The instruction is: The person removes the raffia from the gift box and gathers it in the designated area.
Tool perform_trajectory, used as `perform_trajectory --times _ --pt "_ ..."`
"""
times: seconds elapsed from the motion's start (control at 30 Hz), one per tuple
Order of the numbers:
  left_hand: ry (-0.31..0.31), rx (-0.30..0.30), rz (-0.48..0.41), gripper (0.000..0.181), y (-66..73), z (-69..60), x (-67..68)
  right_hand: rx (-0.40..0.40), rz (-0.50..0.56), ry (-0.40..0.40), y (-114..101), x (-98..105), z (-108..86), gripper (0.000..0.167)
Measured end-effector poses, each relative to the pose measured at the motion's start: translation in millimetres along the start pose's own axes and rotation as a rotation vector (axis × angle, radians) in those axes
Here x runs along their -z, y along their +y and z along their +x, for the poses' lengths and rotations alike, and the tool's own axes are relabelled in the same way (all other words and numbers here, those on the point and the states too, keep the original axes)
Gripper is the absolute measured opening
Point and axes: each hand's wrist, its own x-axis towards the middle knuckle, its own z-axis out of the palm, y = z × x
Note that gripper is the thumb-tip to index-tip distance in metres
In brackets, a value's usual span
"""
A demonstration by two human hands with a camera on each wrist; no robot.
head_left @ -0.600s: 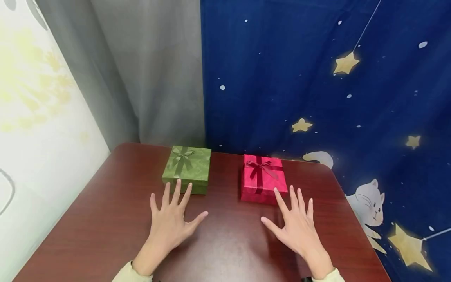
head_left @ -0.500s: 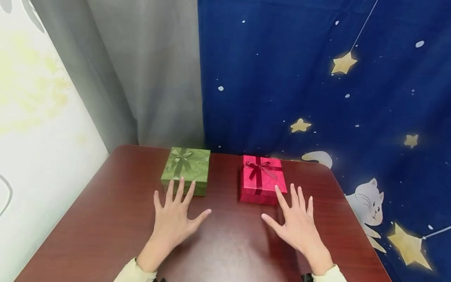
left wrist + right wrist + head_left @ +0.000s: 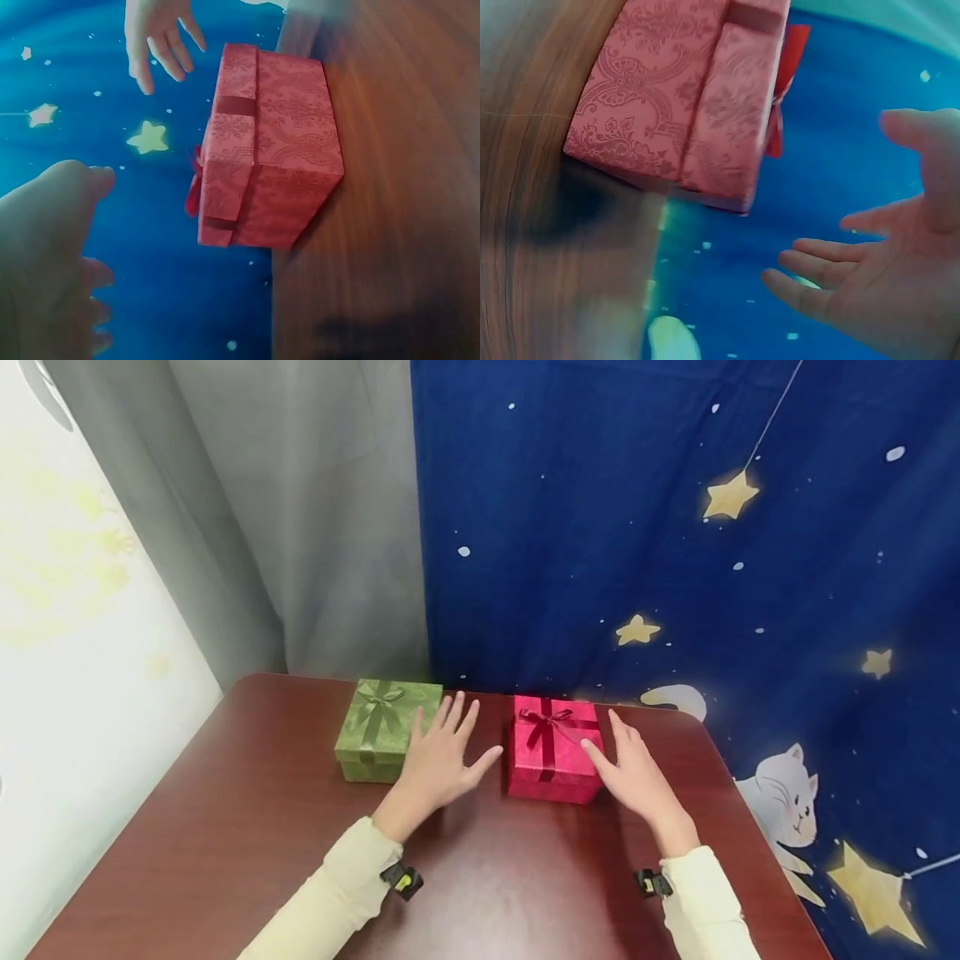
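Note:
A red gift box point(image 3: 553, 756) with a dark red ribbon bow sits on the table between my two hands. My left hand point(image 3: 437, 760), fingers spread, is to the left of it and covers part of the green gift box point(image 3: 375, 747) in the head view. On the other side, my right hand point(image 3: 637, 777) is held beside the red box's right edge with its fingers extended. Both wrist views show a patterned red box point(image 3: 277, 142) with a lid, standing apart from the fingers. Neither hand holds anything.
The dark wooden table point(image 3: 262, 843) has its far edge near a grey curtain point(image 3: 352, 527) and a blue star-patterned curtain point(image 3: 525, 568). A white wall point(image 3: 90, 693) stands on the left. Small black devices are strapped at both wrists.
My left hand has moved forward and to the right, from in front of the green box toward the red one. My right hand has moved forward along the red box's right side.

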Motion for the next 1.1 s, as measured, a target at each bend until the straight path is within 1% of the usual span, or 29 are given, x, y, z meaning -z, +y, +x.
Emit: perform_trajectory --times 0.1,0.2,0.27,0.37,0.47,0.53,0.57,0.6,0.67,0.7,0.77,0.83,0.87,0.93,1.03,1.1 --pt "-0.05 -0.034 -0.074 0.071 3.6 22.1 -9.8 -0.054 0.081 -0.033 6 -1 21.6 0.082" --pt "-0.092 -0.045 -0.177 0.059 5.5 36.2 -25.0 -0.114 0.187 -0.046 12 -7 33.5 0.073" --pt "-0.106 -0.025 -0.256 0.053 5.0 42.9 -33.7 -0.157 0.25 -0.046 16 -12 40.3 0.068" --pt "-0.13 0.021 -0.38 0.048 4.0 49.3 -43.8 -0.23 0.298 -0.043 20 -20 48.5 0.062" --pt "-0.131 0.045 -0.5 0.043 6.9 55.1 -50.7 -0.291 0.331 -0.015 24 -25 54.7 0.052" --pt "-0.138 0.061 -0.57 0.039 10.0 59.9 -54.1 -0.315 0.353 0.008 26 -27 58.5 0.046" --pt "-0.138 0.075 -0.601 0.037 11.4 62.5 -55.6 -0.325 0.367 0.018 26 -28 60.6 0.044" --pt "-0.147 0.103 -0.641 0.035 12.6 64.8 -56.3 -0.333 0.377 0.026 27 -29 62.9 0.043" --pt "-0.178 0.187 -0.756 0.034 16.5 66.7 -60.7 -0.355 0.398 0.034 29 -30 63.2 0.043" --pt "-0.189 0.238 -0.821 0.033 18.0 67.4 -62.3 -0.364 0.412 0.038 30 -30 63.3 0.044" --pt "-0.193 0.337 -0.941 0.034 17.8 66.7 -64.0 -0.379 0.445 0.044 29 -33 63.8 0.046" --pt "-0.192 0.413 -1.032 0.034 18.0 66.3 -64.6 -0.389 0.475 0.051 28 -34 64.0 0.047" --pt "-0.188 0.433 -1.053 0.033 18.2 66.4 -65.0 -0.393 0.487 0.053 29 -35 64.0 0.048" --pt "-0.179 0.452 -1.07 0.032 19.3 66.6 -65.3 -0.399 0.503 0.056 29 -35 63.5 0.049" --pt "-0.174 0.448 -1.077 0.031 22.0 67.2 -65.7 -0.399 0.519 0.064 33 -35 62.8 0.049" --pt "-0.182 0.447 -1.086 0.032 24.4 67.2 -66.1 -0.401 0.524 0.073 36 -34 61.4 0.05"
